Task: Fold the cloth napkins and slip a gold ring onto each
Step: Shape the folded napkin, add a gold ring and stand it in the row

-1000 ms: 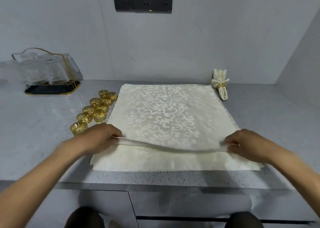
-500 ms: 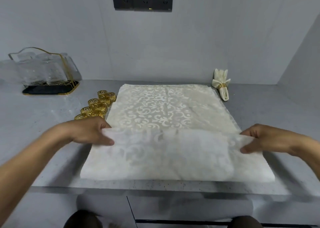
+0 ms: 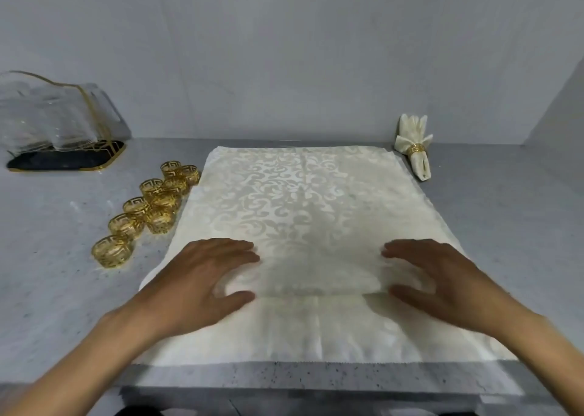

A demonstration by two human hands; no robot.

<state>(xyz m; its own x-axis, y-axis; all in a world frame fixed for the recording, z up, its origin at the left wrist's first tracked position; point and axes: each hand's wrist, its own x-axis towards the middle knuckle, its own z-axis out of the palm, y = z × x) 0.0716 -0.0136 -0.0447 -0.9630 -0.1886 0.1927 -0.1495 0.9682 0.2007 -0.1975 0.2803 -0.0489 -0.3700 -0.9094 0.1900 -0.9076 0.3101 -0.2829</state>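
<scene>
- since a second ago we have let go of the lifted edge, and both palms now press down on the napkin (image 3: 303, 213)
- our left hand (image 3: 202, 283) and right hand (image 3: 442, 283) lie flat, fingers straight, grasping nothing
- between our fingertips runs the new fold, its long axis left to right
- unfolded cloth stretches away beyond our fingers
- gold rings (image 3: 151, 207) sit beyond our left fingers, nearer that hand
- one finished napkin (image 3: 414, 145) lies far beyond our right fingers

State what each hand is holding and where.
Nothing is gripped. The left hand and right hand lie flat, fingers straight, on the cloth napkin's folded band.
</scene>
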